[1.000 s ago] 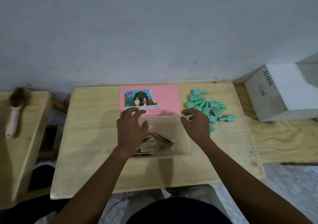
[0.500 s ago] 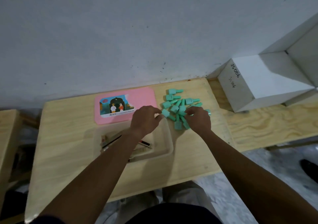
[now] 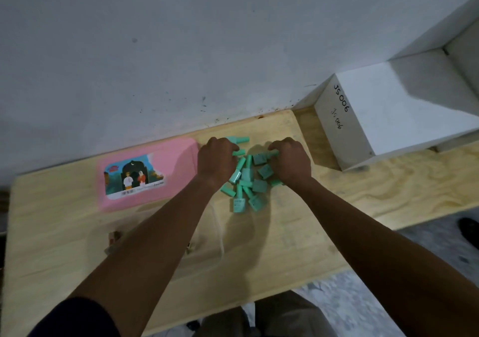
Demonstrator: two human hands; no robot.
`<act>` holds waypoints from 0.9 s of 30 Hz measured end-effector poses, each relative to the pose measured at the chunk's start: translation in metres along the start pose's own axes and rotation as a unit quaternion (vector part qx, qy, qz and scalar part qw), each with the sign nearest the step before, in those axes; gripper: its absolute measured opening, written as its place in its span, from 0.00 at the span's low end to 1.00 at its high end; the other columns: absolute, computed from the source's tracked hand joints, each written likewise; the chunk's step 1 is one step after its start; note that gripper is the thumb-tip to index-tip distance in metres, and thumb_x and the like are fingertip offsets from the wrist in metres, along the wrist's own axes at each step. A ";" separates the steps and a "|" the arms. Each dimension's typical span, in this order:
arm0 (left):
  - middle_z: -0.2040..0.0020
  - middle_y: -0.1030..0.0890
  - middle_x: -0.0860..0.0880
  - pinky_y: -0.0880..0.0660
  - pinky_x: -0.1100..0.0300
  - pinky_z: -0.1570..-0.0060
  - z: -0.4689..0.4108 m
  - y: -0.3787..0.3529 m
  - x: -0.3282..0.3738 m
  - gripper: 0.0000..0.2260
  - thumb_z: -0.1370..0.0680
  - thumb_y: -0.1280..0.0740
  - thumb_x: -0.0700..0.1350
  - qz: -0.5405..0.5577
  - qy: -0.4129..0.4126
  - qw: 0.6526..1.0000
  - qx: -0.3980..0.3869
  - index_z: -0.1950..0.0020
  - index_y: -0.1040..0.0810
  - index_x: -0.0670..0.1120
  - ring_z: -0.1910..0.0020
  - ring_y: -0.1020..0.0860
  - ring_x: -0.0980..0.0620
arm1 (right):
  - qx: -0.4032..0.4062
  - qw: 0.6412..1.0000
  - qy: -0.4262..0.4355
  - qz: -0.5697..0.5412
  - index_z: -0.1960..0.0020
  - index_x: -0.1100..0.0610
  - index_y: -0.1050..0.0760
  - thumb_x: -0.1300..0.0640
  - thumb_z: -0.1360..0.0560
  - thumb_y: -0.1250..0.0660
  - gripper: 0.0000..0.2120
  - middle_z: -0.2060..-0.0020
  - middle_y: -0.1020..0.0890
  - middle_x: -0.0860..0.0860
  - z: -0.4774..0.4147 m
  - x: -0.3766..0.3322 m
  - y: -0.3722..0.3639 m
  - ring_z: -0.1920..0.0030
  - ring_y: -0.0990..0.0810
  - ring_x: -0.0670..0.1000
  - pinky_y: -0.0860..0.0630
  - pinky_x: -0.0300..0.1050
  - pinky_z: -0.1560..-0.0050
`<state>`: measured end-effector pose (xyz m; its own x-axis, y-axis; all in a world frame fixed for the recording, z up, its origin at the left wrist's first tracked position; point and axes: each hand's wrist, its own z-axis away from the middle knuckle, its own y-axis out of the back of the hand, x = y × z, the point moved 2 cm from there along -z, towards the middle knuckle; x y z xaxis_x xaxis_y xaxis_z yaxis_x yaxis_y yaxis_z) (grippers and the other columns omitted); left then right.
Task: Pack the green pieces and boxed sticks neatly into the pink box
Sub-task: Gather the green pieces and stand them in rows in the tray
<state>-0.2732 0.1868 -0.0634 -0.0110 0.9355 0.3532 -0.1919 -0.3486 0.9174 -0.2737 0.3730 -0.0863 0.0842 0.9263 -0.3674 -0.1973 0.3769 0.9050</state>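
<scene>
Between the two grips, toward the far edge of the surface (image 3: 51,233), the pieces (image 3: 246,178) are heaped, touching both. The left grip (image 3: 216,162) is curled over the heap's left side and the right grip (image 3: 291,162) over its right side, with fingers bent onto pieces. Long axes are mixed, though most point roughly away from the person. The clear tray (image 3: 221,234) is set nearer the person and leftward, largely hidden under the left forearm, so the left grip is judged closer to it. The pink lid (image 3: 178,155) is laid just left of that grip.
</scene>
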 end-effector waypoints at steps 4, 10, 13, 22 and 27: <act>0.47 0.17 0.47 0.26 0.52 0.49 -0.020 -0.004 -0.002 0.13 0.24 0.31 0.45 -0.033 0.014 0.999 0.008 0.41 0.18 0.52 0.44 0.23 0.45 | -0.090 0.993 0.066 0.045 0.41 0.50 0.19 0.57 0.28 0.31 0.16 0.47 0.21 0.55 -0.025 0.007 0.005 0.44 0.23 0.59 0.21 0.52 0.50; 0.49 0.19 0.47 0.28 0.50 0.47 -0.036 -0.008 0.006 0.11 0.26 0.31 0.43 -0.127 -0.041 0.990 -0.037 0.44 0.16 0.50 0.43 0.26 0.44 | -0.120 0.983 0.119 0.072 0.41 0.53 0.19 0.61 0.26 0.33 0.14 0.47 0.23 0.55 -0.036 0.009 0.006 0.48 0.21 0.59 0.21 0.52 0.52; 0.51 0.20 0.49 0.30 0.51 0.48 -0.039 -0.009 0.004 0.09 0.26 0.30 0.44 -0.167 -0.064 0.982 -0.054 0.48 0.15 0.50 0.44 0.27 0.45 | -0.137 0.981 0.124 0.057 0.42 0.53 0.20 0.61 0.26 0.34 0.14 0.46 0.21 0.55 -0.038 0.011 0.011 0.47 0.21 0.58 0.22 0.51 0.51; 0.56 0.15 0.57 0.24 0.60 0.51 0.020 0.040 -0.026 0.06 0.24 0.29 0.41 0.307 0.025 0.950 0.054 0.49 0.17 0.49 0.56 0.19 0.59 | -0.080 0.972 0.052 -0.214 0.51 0.51 0.15 0.54 0.29 0.25 0.07 0.59 0.16 0.48 0.000 0.000 0.052 0.60 0.17 0.46 0.30 0.31 0.63; 0.57 0.14 0.52 0.21 0.58 0.46 0.075 0.077 -0.039 0.07 0.21 0.36 0.33 0.566 0.056 0.820 0.069 0.52 0.21 0.43 0.53 0.16 0.54 | -0.109 0.952 0.085 -0.271 0.51 0.51 0.16 0.57 0.26 0.27 0.05 0.56 0.15 0.47 0.040 -0.043 0.056 0.66 0.16 0.46 0.24 0.33 0.65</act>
<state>-0.2136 0.1190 0.0073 -0.1963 0.0054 0.9805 0.1160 -0.9928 0.0287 -0.2493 0.3539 -0.0117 0.0755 0.5748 -0.8148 -0.3703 0.7749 0.5123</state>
